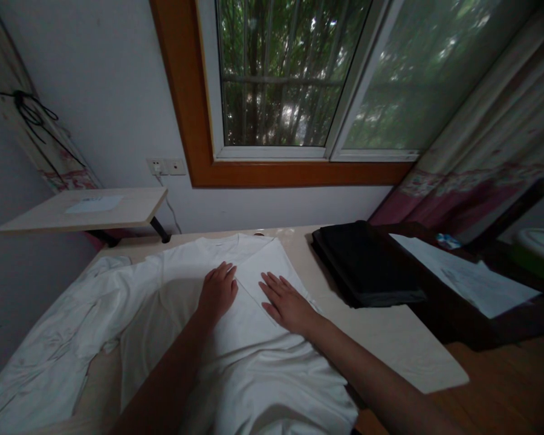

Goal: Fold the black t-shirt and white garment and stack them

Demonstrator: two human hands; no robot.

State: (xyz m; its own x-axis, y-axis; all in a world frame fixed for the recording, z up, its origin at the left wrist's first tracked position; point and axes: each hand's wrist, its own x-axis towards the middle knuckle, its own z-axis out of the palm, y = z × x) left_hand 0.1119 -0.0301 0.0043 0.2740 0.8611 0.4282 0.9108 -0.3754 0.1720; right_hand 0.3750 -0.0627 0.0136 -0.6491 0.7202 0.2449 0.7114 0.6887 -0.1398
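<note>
A white T-shirt (181,302) is spread over the table, its collar toward the window and its lower part bunched near me. On its right side a sleeve and side panel are folded inward over the front. My left hand (218,291) rests on the shirt near the middle, at the edge of that fold, fingers close together and laid down. Flat on the folded part lies my right hand (286,301), its fingers stretched and slightly apart. Neither hand grips any cloth that I can see.
More crumpled white clothing (68,338) lies at the left. A black stack of folded cloth (367,263) sits at the table's (399,344) right. A raised wooden shelf (49,211) stands at back left, and a paper sheet (462,275) lies on dark furniture at right.
</note>
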